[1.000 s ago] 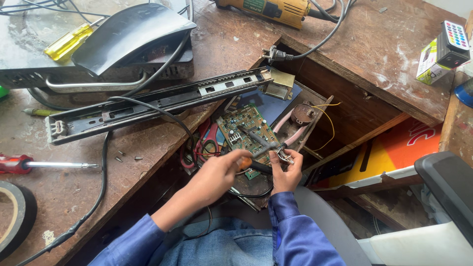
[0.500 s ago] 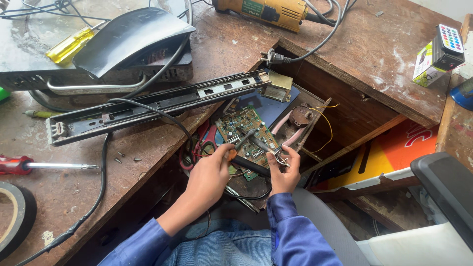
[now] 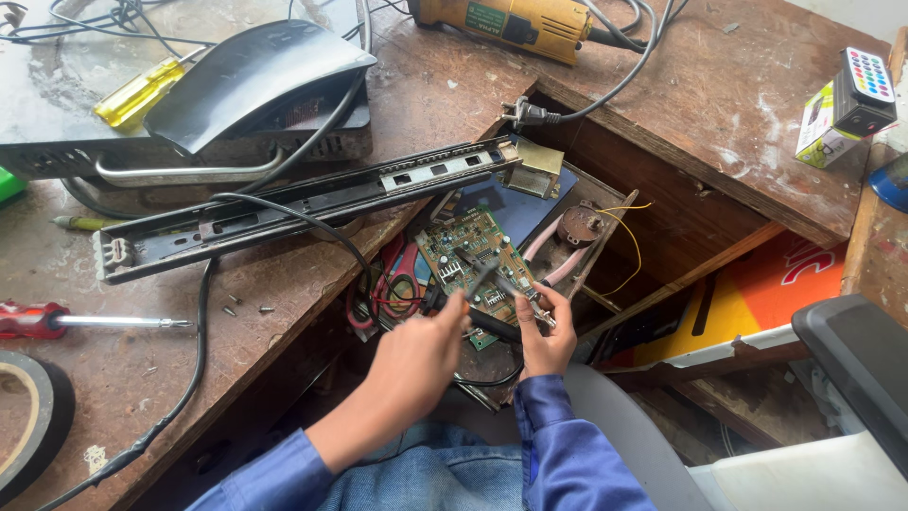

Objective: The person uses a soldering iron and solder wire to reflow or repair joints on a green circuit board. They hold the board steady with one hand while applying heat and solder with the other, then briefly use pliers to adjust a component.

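Both hands work over an open wooden drawer (image 3: pixel 681 227) in front of me. My left hand (image 3: pixel 416 358) grips a dark-handled tool (image 3: pixel 494 325), likely a soldering iron, whose thin tip points up onto a green circuit board (image 3: pixel 461 244). Close beside it on the right, my right hand (image 3: pixel 549 333) pinches a thin metal piece (image 3: pixel 518 289) at the board's near edge; I cannot tell whether it is wire or tweezers. The board lies tilted on clutter in the drawer, with red wires (image 3: pixel 392 284) at its left.
A long metal drawer slide (image 3: pixel 312 197) lies across the bench above the drawer. A red screwdriver (image 3: pixel 57 320), a black tape roll (image 3: pixel 33 431), a yellow screwdriver (image 3: pixel 142 92), a yellow power tool (image 3: pixel 511 21) and a remote (image 3: pixel 865 90) surround it. Pink-handled pliers (image 3: pixel 547 248) lie in the drawer.
My left hand has drawn back slightly toward me, and the tool's tip now reaches onto the board. My right hand has stayed at the board's near edge.
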